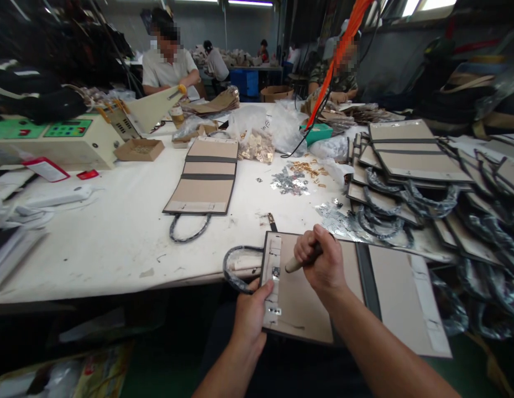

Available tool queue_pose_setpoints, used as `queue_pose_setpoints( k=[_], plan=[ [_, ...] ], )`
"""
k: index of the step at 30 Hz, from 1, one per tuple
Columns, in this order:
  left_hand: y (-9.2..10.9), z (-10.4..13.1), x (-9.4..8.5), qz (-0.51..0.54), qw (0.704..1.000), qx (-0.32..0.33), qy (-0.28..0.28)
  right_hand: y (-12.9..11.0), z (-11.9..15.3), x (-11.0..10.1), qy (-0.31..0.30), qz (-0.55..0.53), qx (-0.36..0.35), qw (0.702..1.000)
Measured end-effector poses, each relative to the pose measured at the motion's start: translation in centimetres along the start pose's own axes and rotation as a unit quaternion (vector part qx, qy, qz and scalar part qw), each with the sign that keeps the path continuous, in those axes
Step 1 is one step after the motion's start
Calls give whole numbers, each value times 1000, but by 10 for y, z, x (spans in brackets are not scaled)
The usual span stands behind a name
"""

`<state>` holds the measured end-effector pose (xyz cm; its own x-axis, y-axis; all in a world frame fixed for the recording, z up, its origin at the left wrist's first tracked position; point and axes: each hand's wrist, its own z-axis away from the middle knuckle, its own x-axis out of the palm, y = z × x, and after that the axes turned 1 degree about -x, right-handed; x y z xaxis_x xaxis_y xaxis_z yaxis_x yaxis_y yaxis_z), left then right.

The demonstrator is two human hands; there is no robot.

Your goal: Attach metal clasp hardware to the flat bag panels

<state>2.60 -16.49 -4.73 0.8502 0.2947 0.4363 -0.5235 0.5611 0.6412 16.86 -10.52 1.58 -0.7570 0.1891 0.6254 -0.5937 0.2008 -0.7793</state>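
Observation:
A beige bag panel (300,298) with dark trim and a plastic-wrapped handle (232,271) lies at the table's front edge, partly over my lap. My left hand (252,309) grips its near left edge, thumb on top beside a small metal plate (276,272) on the white strip. Another metal plate (274,312) sits lower on that strip. In a fist, my right hand (323,257) holds a tool (295,264) with a pale, blunt end pointing down and left, just right of the strip. The tool's other end is hidden in my fingers.
Another panel (209,185) lies mid-table. Loose silver plates (289,182) and gold fittings (310,168) are scattered beyond my hands. Stacked panels (410,157) crowd the right. A machine (53,138) stands left; an orange cord (335,61) hangs down. Two people work across the table.

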Motion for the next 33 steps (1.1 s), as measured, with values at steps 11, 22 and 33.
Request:
queue_pose_setpoints(
  k=[11, 22, 33],
  plan=[
    [3, 0, 0, 36, 999, -10, -9, 9, 7, 4, -11, -13, -33, 999],
    [2, -2, -2, 48, 999, -14, -22, 27, 6, 8, -123, 177, -59, 975],
    [6, 2, -1, 55, 998, -1, -22, 21, 1, 31, -182, 252, -26, 950]
  ],
)
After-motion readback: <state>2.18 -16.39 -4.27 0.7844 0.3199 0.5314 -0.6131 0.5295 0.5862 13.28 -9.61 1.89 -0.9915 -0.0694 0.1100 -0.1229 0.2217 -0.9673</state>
